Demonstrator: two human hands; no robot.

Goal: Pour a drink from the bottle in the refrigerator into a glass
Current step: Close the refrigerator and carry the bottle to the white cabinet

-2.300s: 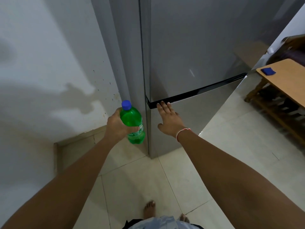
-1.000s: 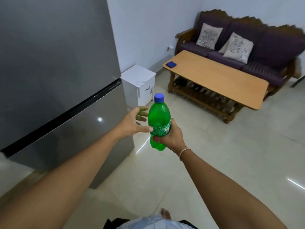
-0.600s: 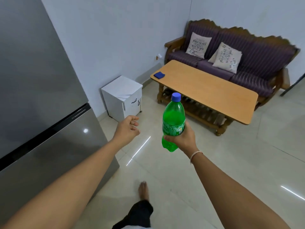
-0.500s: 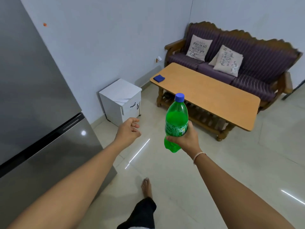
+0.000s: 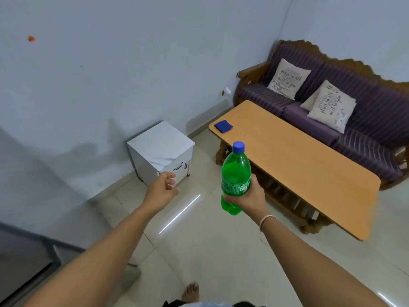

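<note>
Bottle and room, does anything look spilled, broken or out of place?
Nothing spilled. The bottle is upright and capped in the right hand; the left hand is empty. The wall shows dark damp-looking patches and an orange mark. No glass is in view.

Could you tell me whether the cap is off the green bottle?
No, the blue cap sits on the green bottle held upright in the right hand.
</note>
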